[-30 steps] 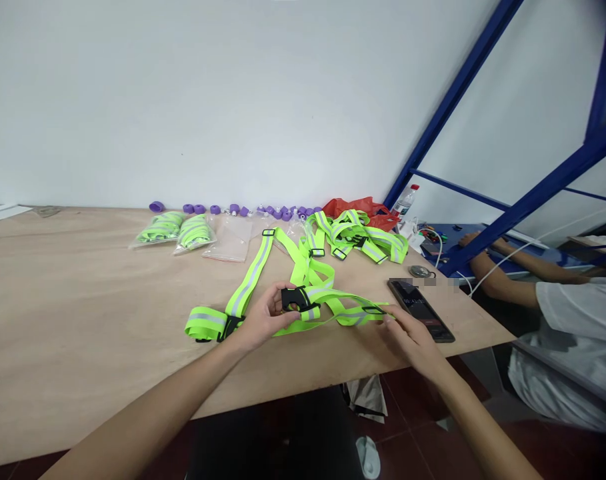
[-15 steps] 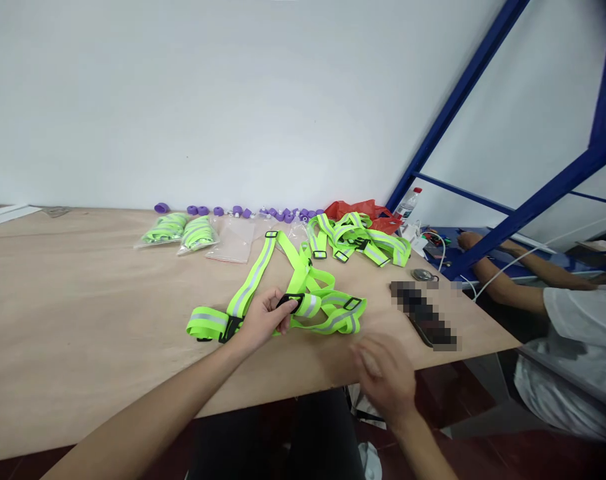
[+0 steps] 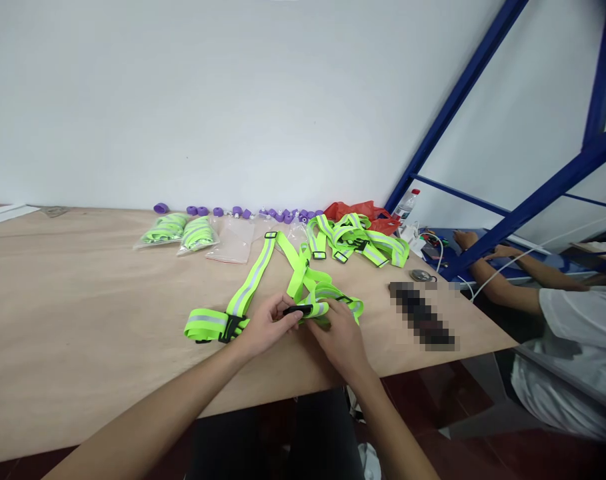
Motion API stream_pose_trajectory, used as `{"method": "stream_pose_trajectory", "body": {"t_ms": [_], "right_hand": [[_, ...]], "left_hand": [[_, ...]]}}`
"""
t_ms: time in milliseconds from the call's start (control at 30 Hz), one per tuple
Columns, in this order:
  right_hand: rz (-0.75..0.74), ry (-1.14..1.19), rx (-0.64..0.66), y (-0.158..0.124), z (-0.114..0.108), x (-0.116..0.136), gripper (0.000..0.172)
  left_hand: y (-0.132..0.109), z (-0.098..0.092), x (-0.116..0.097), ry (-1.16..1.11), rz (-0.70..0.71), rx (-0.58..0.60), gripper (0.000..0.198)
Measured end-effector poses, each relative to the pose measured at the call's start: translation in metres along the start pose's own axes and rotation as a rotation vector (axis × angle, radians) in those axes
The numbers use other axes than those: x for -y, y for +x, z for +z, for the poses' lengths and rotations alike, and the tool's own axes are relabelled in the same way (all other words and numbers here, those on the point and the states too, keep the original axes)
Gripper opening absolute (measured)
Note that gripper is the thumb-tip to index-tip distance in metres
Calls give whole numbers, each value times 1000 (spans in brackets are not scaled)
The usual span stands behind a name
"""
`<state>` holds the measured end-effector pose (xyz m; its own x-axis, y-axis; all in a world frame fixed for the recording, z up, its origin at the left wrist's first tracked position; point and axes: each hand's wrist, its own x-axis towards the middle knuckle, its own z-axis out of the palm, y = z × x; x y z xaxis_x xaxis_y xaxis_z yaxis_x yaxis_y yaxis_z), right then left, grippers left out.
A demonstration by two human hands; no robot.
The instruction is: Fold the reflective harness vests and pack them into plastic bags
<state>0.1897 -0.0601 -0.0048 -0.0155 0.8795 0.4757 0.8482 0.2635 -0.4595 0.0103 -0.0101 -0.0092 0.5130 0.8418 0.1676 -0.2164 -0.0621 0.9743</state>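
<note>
A neon-yellow reflective strap harness [image 3: 254,280] with grey stripes and black buckles lies spread on the table in front of me. My left hand [image 3: 269,325] pinches a black strap buckle [image 3: 301,311] on it between thumb and fingers. Close beside, my right hand [image 3: 340,333] has its fingers closed on the strap just right of that buckle; its fingertips are partly hidden. Another black clip buckle [image 3: 231,328] rests on the wood left of my left hand, next to a looped strap end [image 3: 205,324].
Behind lie two bagged straps [image 3: 165,229], a flat clear bag [image 3: 231,240], several purple caps [image 3: 217,211] and a heap of reflective straps [image 3: 355,233] by a red bag [image 3: 377,217]. At right are a blurred-out dark object [image 3: 423,317], a blue frame [image 3: 463,100] and a co-worker's arms [image 3: 507,287].
My right hand has moved left and up from the table's front edge onto the strap. The buckle in my left hand has tilted and sits slightly lower.
</note>
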Motion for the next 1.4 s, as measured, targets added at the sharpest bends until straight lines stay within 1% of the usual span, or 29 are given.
{"method": "stream_pose_trajectory", "body": {"t_ms": [100,167,233,300,367,433,467,500,533,600,667,767,833,900,1000,1133,1233,1333,1400], "right_hand": [[-45,94,-3,4,-3,-3,15],[-22,183,-39,3,-5,-9,15],[86,292,-74,1,-6,-15,12],[231,441,-102,0,-7,-21,19],[379,615,-174,1,-9,-23,20],[510,806,-290,7,-15,-21,19],[565,910,-334,11,-19,-19,19],[603,1019,-348,14,-25,-17,21],[625,1128,-331,18,-32,-14,21],[632,1308,-227,24,-49,-8,22],[614,1409,-129,27,-68,-3,19],[569,1443,-56,27,-95,2,12],[552,1417,-19,24,-108,5,12],[556,1379,7,20,-118,8,16],[582,1335,10,14,-129,11,19],[598,1262,0,9,-137,11,23],[597,1240,-27,10,-140,7,24],[581,1250,-83,10,-138,-4,24],[550,1236,-143,9,-133,-16,22]], "left_hand": [[1,-1,4,31,36,1,36],[2,-1,6,64,43,6,35],[1,-1,8,116,25,30,39],[1,-1,10,191,1,52,40],[0,-1,10,283,0,50,31],[0,-1,9,371,12,50,22],[0,-1,8,412,14,55,19],[0,-1,7,450,10,66,18],[0,-1,6,480,3,74,16],[0,0,6,516,-10,74,15],[1,1,7,521,-4,57,19],[3,1,12,457,8,-4,29],[5,-1,15,378,-9,-62,37],[7,-3,16,313,-43,-99,44],[9,-6,14,296,-81,-96,54],[9,-5,7,361,-101,-79,54],[8,-2,2,442,-132,-49,53],[8,-1,1,457,-119,-54,50],[8,-2,2,430,-119,-61,47]]}}
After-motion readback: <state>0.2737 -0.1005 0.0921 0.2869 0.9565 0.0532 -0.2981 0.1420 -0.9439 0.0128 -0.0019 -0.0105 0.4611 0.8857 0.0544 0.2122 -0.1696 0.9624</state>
